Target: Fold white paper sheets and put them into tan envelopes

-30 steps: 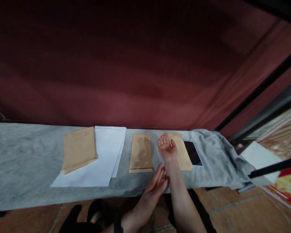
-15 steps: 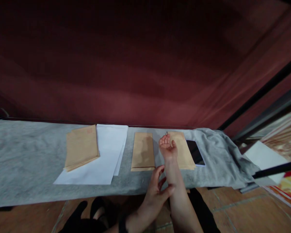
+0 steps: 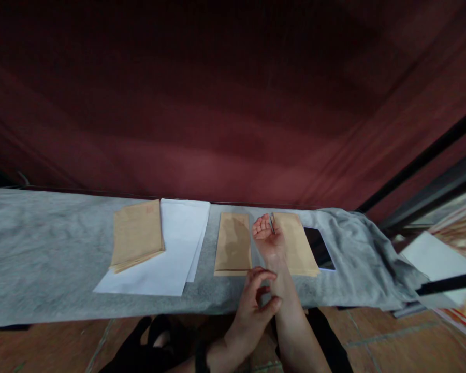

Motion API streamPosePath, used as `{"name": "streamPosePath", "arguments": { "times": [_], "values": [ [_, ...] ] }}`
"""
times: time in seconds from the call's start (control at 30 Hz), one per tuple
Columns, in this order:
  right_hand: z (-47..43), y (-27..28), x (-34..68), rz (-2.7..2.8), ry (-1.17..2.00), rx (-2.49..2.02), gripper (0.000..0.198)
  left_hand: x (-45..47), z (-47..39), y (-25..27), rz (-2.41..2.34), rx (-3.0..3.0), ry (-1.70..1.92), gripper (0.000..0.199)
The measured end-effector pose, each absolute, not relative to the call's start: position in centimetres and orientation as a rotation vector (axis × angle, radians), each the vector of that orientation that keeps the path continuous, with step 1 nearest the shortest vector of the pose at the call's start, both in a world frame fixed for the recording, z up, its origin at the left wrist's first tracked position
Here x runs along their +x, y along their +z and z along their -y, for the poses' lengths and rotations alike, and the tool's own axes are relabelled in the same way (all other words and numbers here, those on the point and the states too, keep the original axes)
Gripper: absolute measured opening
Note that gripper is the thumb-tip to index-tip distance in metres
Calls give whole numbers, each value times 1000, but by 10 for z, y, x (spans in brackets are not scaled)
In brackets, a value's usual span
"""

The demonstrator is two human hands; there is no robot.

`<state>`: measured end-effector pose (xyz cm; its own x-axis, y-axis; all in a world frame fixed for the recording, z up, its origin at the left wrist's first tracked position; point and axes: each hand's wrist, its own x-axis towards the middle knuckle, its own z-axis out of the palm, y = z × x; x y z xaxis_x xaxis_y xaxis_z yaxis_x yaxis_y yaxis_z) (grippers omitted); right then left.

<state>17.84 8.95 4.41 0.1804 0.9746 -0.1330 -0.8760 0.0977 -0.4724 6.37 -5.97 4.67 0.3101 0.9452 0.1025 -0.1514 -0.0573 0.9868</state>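
Observation:
My right hand (image 3: 267,235) is turned palm up over the grey cloth, its fingers loosely curved and the thumb apart. A thin dark stick-like thing (image 3: 272,224) shows in the gap between thumb and fingers, along the edge of a brown paper envelope (image 3: 295,246); whether the hand touches it I cannot tell. My left hand (image 3: 254,298), fingers bent and spread, rests against my right forearm near the wrist and holds nothing. Left of the right hand lies another brown envelope (image 3: 233,243), with a fold along its near edge.
A grey cloth (image 3: 62,259) covers the long narrow surface. To the left, a stack of brown envelopes (image 3: 137,233) overlaps white paper sheets (image 3: 178,248). A phone (image 3: 319,248) lies at the right. Behind stands a dark red wall (image 3: 217,166); dark bars (image 3: 423,158) cross the right side.
The view has shifted slightly, moving the papers to the right in it. My right hand has moved a little left relative to the envelope. The left fingers now reach further over the forearm.

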Motion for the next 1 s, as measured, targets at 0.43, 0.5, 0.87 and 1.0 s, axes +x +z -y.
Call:
{"name": "streamPosePath", "arguments": {
  "times": [0.43, 0.5, 0.87, 1.0],
  "values": [
    [-92, 43, 172, 300, 1513, -513, 15, 66, 61, 41, -856, 1377, 1105, 40],
    [-94, 44, 176, 279, 1519, -520, 16, 69, 74, 43, -790, 1406, 1056, 36],
    [-80, 5, 155, 1515, 979, -1117, 29, 13, 18, 13, -1365, 2269, 893, 46],
    [-71, -6, 152, 2273, 547, -1233, 45, 6, 21, -22, -1518, 2522, 606, 72]
  ]
}}
